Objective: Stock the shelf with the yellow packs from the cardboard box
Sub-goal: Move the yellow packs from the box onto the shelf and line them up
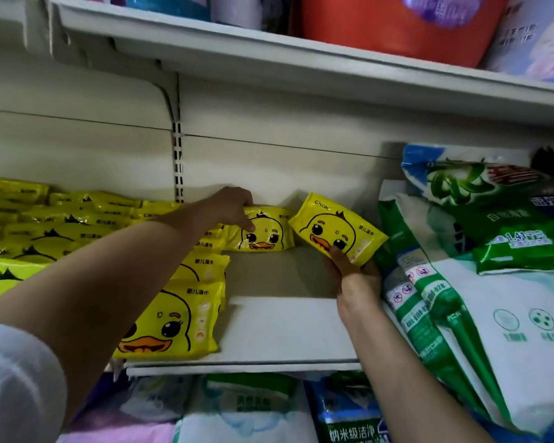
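**Two hands place yellow duck packs on a white shelf**

A person reaches both bare arms into a white shelf (288,327). The left hand (234,204) is at the back wall, fingers curled over the top edge of a yellow pack (263,231) standing upright at the rear, thumb pressed on its front near the printed duck's eye. The pack's face shows below and to the right of the fingers.

The right hand (349,273) holds a second pack (338,233) from below, just to the right of the first and tilted, its left corner almost touching the first pack. The thumb lies on the front lower edge by the duck's beak; the other fingers are hidden behind the pack. This pack is raised off the shelf board.

More packs (176,314) lie in an overlapping row toward the front on the left, under the left forearm, and a larger pile (45,219) fills the far left. Green-and-white bags (461,298) lean against the right side, just beside the right hand. A red tub (394,24) sits on the shelf above. A white sleeve (16,385) covers the left upper arm.
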Motion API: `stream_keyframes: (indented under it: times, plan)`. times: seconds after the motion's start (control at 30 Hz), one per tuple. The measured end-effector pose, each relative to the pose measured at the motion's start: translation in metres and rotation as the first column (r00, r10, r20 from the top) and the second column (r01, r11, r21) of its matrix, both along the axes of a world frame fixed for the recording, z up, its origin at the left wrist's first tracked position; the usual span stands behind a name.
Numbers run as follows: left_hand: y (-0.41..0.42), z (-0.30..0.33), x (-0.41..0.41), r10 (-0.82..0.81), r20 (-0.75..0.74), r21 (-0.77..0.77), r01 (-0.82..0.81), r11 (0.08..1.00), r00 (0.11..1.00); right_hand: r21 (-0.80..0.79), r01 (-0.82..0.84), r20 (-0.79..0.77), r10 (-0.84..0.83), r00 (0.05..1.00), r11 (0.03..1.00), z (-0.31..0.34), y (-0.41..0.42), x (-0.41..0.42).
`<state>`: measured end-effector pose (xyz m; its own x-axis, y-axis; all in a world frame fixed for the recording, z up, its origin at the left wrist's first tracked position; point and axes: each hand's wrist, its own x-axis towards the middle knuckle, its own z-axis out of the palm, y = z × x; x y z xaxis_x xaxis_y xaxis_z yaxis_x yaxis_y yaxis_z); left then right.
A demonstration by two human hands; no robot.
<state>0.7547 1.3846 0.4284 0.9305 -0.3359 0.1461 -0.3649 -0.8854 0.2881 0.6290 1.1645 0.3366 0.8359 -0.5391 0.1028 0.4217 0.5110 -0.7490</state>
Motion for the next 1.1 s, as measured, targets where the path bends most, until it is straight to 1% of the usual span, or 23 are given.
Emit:
stream_keyframes:
  times: [0.1,0.23,0.33,0.43,0.57,0.67,0.8,0.9,0.97,1.03,1.1]
  plan:
    - [-0.002,0.0,0.001,-0.011,0.053,0.042,0.009,0.999,0.999,-0.022,-0.023,0.005,0.023,1.0,0.999,0.0,0.0,0.002]
    - [-0.005,0.001,-0.004,-0.012,0.128,0.106,-0.001,0.994,0.992,-0.01,-0.041,0.008,0.041,0.999,0.999,-0.002,-0.002,0.003]
    - [-0.009,0.002,-0.011,0.02,0.185,0.146,-0.047,0.988,0.983,-0.013,-0.049,0.007,0.049,0.999,0.999,-0.002,-0.002,0.002]
    - [-0.013,0.001,-0.018,0.03,0.227,0.191,-0.075,0.979,0.973,-0.057,-0.053,0.0,0.054,0.999,0.997,-0.005,-0.002,0.0]
    - [-0.016,-0.001,-0.019,0.052,0.312,0.312,-0.155,0.938,0.948,-0.04,-0.068,0.033,0.07,0.997,0.997,-0.009,-0.002,-0.001]
    - [-0.015,0.001,-0.016,0.058,0.373,0.366,-0.204,0.908,0.926,-0.084,-0.045,0.025,0.047,0.999,0.995,-0.007,-0.002,0.003]
    - [-0.017,0.001,-0.017,0.063,0.379,0.356,-0.209,0.911,0.923,-0.051,-0.088,0.015,0.088,0.996,0.995,-0.008,-0.004,0.004]
    - [-0.019,-0.001,-0.019,0.058,0.383,0.347,-0.202,0.916,0.922,-0.072,-0.073,0.011,0.074,0.997,0.995,-0.008,-0.004,0.004]
    - [-0.018,-0.003,-0.021,0.064,0.357,0.317,-0.185,0.93,0.932,-0.078,-0.073,-0.007,0.073,0.997,0.994,-0.008,-0.005,0.004]
    - [-0.017,-0.004,-0.021,0.068,0.33,0.244,-0.154,0.958,0.942,-0.072,-0.085,-0.003,0.085,0.996,0.994,-0.009,-0.005,0.005]
    - [-0.016,0.001,-0.022,0.076,0.348,0.091,-0.114,0.989,0.935,-0.077,-0.099,-0.01,0.099,0.995,0.992,-0.009,-0.005,0.006]
